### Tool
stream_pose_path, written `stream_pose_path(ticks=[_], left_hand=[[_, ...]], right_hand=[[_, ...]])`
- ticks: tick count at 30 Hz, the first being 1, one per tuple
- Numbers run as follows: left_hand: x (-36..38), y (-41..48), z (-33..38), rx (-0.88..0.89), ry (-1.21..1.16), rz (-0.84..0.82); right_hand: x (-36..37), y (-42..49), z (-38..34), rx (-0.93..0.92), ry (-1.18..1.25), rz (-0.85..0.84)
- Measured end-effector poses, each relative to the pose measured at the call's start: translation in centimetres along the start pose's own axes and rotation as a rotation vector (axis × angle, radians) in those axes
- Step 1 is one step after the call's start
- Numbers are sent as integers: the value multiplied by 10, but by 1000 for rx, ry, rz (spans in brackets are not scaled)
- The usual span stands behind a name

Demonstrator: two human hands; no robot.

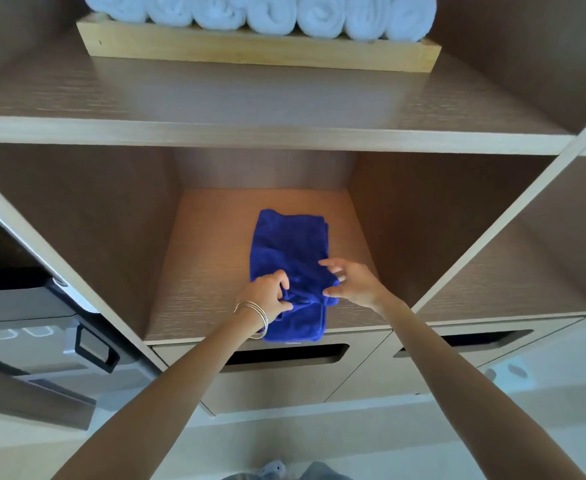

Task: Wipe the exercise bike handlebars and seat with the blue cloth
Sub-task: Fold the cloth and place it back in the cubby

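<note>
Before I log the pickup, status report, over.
Left grip pinching blue cloth. Right grip open at its edge. Cloth on shelf, nothing blocking.

This looks like the towel station of a gym or spa. A built-in shelving unit [267, 133] of pale wood fills the view. On its upper shelf a row of rolled white towels [260, 12] sits in a wooden tray [257, 51]. Below are open cubbies, one with a folded blue cloth [289, 251] on its floor. Under them are drawer fronts with cut-out slot handles [284, 355]. A dark appliance with a latch handle [94, 348] stands at the left, and the floor [544, 393] is pale.
</note>
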State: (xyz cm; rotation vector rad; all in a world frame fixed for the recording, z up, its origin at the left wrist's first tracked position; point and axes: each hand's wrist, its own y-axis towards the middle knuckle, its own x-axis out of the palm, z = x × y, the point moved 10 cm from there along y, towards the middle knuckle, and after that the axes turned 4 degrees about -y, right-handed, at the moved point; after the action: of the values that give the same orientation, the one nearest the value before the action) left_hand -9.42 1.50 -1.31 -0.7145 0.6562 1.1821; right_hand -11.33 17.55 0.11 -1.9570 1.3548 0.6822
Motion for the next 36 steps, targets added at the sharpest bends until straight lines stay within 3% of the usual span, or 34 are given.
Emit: stream_pose_path(ticks=[7, 12, 16, 22, 30, 34, 36], left_hand=[[-68, -25, -14, 43, 42, 230], [-71, -50, -49, -68, 322, 125], [-56, -54, -62, -122, 364, 113], [-48, -61, -4, 246, 304, 262], [-39, -71, 8, 273, 381, 310], [-46, -73, 5, 266, 420, 372], [-46, -74, 5, 271, 433, 381]], right_hand=[[-33, -8, -23, -6, 111, 210], [-3, -17, -27, -21, -106, 41], [9, -26, -20, 25, -144, 102], [24, -33, -20, 44, -282, 129], [35, -27, -56, -94, -595, 270], [-2, -27, -74, -125, -423, 478], [-13, -21, -74, -91, -315, 439]])
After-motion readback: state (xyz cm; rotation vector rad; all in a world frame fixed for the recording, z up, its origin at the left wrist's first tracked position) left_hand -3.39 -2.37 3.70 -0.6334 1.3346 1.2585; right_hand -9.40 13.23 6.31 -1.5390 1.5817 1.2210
